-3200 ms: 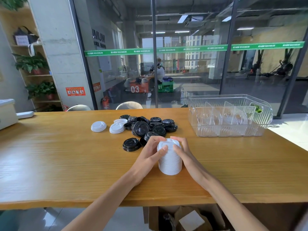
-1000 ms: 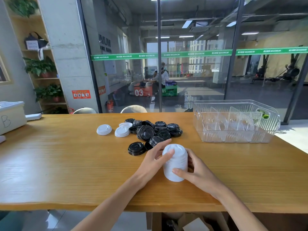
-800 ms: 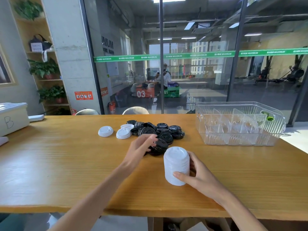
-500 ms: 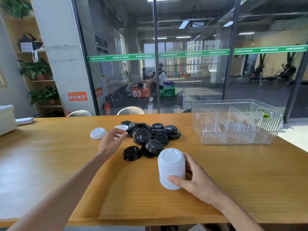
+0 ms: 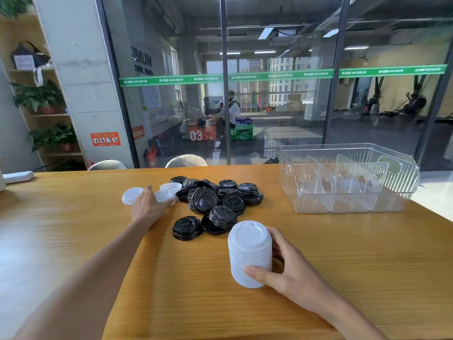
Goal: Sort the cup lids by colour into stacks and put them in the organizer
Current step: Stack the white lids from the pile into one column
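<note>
Since the earlier frame, left hand [image 5: 147, 207] has left the white lid stack [image 5: 250, 253] and reached out toward the far-left part of the bench [image 5: 73, 241]; it now lies palm down over the loose white lids [image 5: 169, 190], fingers spread and touching them, one lid [image 5: 131, 195] showing just left of the knuckles. Whether any lid is actually pinched cannot be told, the fingertips being motion-blurred. Right hand [image 5: 286, 271] alone holds the white stack, thumb across its front near the base, fingers curled round its right side; stack stands upright near the middle of the bench, toward the near edge. Black lids [image 5: 215, 200] lie in a loose heap between the two hands, toward the far edge, unsorted. Clear organizer [image 5: 348, 204] with upright dividers sits at the far-right corner, well apart from both hands, no lids visible inside.
</note>
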Demonstrator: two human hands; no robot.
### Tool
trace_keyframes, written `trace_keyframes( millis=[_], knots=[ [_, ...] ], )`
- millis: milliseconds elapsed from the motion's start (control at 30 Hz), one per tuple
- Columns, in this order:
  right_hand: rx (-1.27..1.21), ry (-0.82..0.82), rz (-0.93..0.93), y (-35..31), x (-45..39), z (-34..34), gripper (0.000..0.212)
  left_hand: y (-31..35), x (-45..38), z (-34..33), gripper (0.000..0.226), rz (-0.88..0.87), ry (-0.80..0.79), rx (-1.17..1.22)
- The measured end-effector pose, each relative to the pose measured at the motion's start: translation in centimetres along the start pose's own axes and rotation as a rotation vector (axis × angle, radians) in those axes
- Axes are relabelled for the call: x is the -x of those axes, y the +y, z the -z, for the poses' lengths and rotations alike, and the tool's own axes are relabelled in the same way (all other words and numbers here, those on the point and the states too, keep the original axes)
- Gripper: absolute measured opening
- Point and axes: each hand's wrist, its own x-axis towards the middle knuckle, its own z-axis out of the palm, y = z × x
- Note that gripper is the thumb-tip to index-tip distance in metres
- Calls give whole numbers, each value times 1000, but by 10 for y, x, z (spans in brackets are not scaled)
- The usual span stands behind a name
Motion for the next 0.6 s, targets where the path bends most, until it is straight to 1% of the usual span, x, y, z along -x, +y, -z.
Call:
trace_keyframes(
  millis=[100,267,467,600],
  knots=[
    [-2,-7,4,0,0,0,77,-3,0,-3,99,3,27,16],
    [-31,-21,8,2,-1,0,73,-4,4,1,81,-37,81,49],
    [-21,-17,0,0,-1,0,74,19,32,19,75,-98,141,196],
    [-28,-15,-11,-2,0,0,73,47,73,33,66,-204,138,348]
  ],
)
